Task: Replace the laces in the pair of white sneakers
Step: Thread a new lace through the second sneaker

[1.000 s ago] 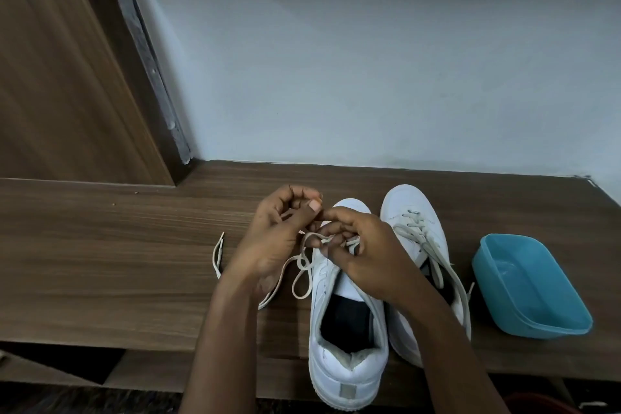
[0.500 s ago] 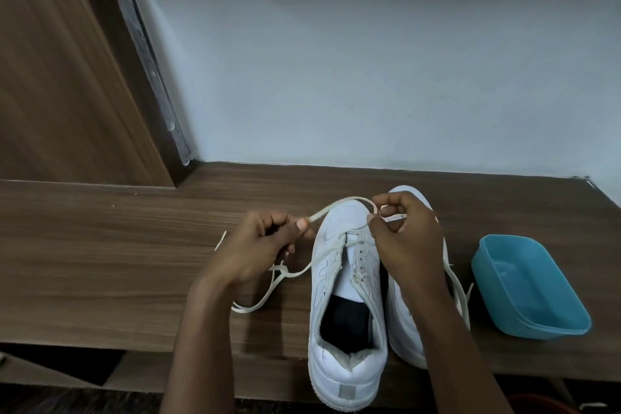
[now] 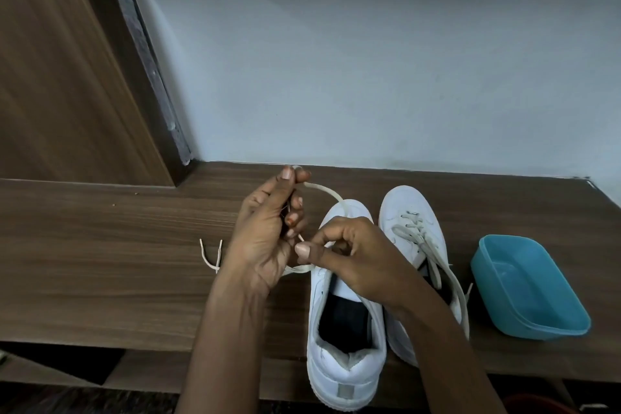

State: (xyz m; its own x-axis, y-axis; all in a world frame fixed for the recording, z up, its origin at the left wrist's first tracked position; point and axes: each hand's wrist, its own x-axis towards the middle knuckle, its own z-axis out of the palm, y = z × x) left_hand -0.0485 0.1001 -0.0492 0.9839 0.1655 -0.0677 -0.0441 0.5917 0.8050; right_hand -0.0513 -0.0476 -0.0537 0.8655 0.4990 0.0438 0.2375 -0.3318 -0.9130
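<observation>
The single wide-angle camera sat on the person's head, close above the dark brown wood-grain tabletop, looking forward and down toward the pale blue-grey wall, with the nearer white low-top sneaker low at centre.

The light was dim, cool and even; the wall beyond the left grip darkened towards its top. Faint, soft shadows lay on the desk under that grip and the right grip. Right of them the blue tub carried a dull sheen. Far left, the door frame leaned with wide-angle bend; detail was slightly soft.
</observation>
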